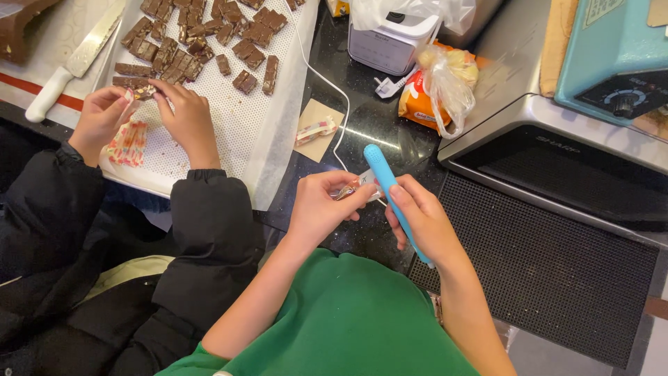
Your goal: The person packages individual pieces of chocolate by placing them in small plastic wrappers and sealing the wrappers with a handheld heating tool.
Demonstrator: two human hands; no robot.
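Note:
My left hand (321, 202) pinches a small wrapped candy piece (346, 191) above the dark counter. A slim blue handheld sealer (390, 188) is gripped in my right hand (421, 219), its rounded tip pointing up and left, next to the candy. A white cord (327, 83) runs from near my hands up across the counter. I wear green sleeves.
At left, a person in a black jacket handles a chocolate bar piece (142, 91) over a white perforated mat (229, 118) covered with several chocolate pieces. A knife (73, 63) lies far left. A wrapped candy on brown card (314, 130), an orange snack bag (435, 90) and a black ridged mat (557, 271) are nearby.

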